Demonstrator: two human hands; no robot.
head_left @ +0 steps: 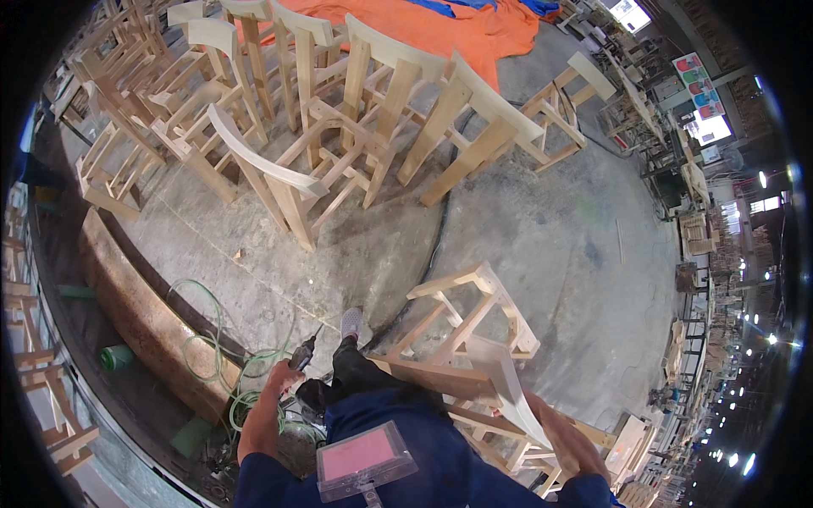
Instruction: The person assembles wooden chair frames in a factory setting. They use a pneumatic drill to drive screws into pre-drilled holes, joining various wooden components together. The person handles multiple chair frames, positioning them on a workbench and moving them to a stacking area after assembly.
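Observation:
My left hand (286,375) is closed around a dark power driver (302,354), its thin bit pointing forward and away from me. Loops of green hose (246,385) lie beside that hand. On my right, an unfinished wooden chair frame (464,334) is tipped over, legs and rails pointing away. My right hand (542,415) grips the pale curved backrest (501,381) of this frame; the backrest partly hides its fingers. A pink badge (362,458) hangs over my dark blue clothing, and one grey shoe (351,322) shows on the floor.
Several unfinished chair frames (373,102) stand ahead, with an orange sheet (500,42) behind them. A long curved board-like edge (135,292) runs along the left. Dark cable (440,224) crosses the concrete floor (550,229). Workbenches (694,229) line the right, and more wooden parts (631,449) lie lower right.

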